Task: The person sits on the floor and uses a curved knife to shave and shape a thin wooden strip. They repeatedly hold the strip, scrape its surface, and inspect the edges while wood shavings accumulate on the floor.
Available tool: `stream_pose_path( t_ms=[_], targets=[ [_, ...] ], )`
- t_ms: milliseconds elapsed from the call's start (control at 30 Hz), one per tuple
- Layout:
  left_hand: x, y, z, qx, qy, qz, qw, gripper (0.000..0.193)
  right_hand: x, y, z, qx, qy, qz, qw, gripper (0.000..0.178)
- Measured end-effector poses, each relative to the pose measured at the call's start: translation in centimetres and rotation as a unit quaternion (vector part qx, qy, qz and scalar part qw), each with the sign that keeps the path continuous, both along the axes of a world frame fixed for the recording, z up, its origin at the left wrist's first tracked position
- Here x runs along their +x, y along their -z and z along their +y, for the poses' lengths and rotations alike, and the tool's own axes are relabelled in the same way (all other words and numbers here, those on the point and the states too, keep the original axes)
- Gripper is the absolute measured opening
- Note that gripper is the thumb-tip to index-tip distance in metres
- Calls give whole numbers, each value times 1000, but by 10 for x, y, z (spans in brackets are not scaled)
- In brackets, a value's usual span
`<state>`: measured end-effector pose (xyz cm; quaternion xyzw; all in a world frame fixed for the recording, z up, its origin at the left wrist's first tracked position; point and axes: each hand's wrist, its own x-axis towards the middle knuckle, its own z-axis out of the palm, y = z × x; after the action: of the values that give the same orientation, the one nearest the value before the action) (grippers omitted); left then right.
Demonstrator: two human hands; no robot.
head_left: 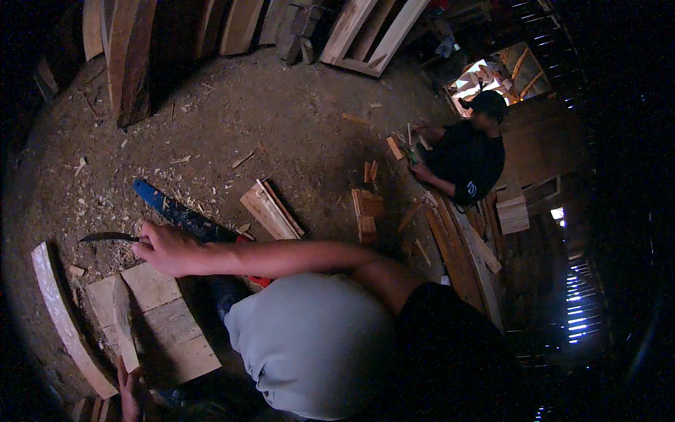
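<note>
Clock: read on my whole view, 12 at the top.
Right hand: my bare right hand [165,250], toward 9 o'clock, closed in a fist around the knife's grip; forearm crosses from 4 o'clock.
Knife: thin, dark, curved metal blade [107,236], pointing to 9 o'clock from the fist, apart from the wood below.
Left hand: my bare left hand [131,394], in shadow at 7-8 o'clock, fingers closed on the strip's lower end; finger detail dim.
Strip: narrow, pale, rough wooden strip [123,320], at 8 o'clock, running up from the left hand in front of the board.
Board: pale, squarish wooden board [193,352] with a seam across it, partly shaded, just below the right hand.
Curved plank: long, bowed, light-faced wooden plank [67,316], at 8 o'clock, outward of the board.
Floor: brown earthen floor [232,119], pale shavings scattered toward 9 o'clock.
Grey bulge: smooth, rounded, light-grey cloth shape [313,344], at 6 o'clock; what it covers, I cannot tell.
Co-worker: person in black top and dark cap [467,158], at 2 o'clock, near long brown planks [450,243].
</note>
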<state>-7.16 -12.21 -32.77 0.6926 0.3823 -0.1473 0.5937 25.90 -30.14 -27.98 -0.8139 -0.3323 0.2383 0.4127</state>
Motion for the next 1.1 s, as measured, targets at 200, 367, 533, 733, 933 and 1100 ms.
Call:
stream_pose_path(
  t_ms=[200, 367, 533, 733, 933, 1100],
  targets=[
    [2, -4, 1, -26, -12, -4, 1000, 52, 2, 5, 0, -6, 8, -3, 1000, 35],
    [1, -10, -3, -44, -27, 1, 999, 51, 5, -4, -11, -1, -15, 30, 999, 37],
    [-1, -12, -11, -94, -56, 9, 994, 51, 8, -3, -15, -22, -13, 5, 1000, 38],
    [16, -74, -32, -229, -221, 40, 947, 51, 8, -26, 8, -73, -52, 95, 991, 30],
    [29, -77, -10, -274, -144, 23, 951, 46, 11, 3, -6, -54, -109, 10, 993, 25],
    [34, -87, -17, -242, -94, 24, 965, 39, -4, -26, -4, -108, -141, -48, 983, 32]
  ],
)
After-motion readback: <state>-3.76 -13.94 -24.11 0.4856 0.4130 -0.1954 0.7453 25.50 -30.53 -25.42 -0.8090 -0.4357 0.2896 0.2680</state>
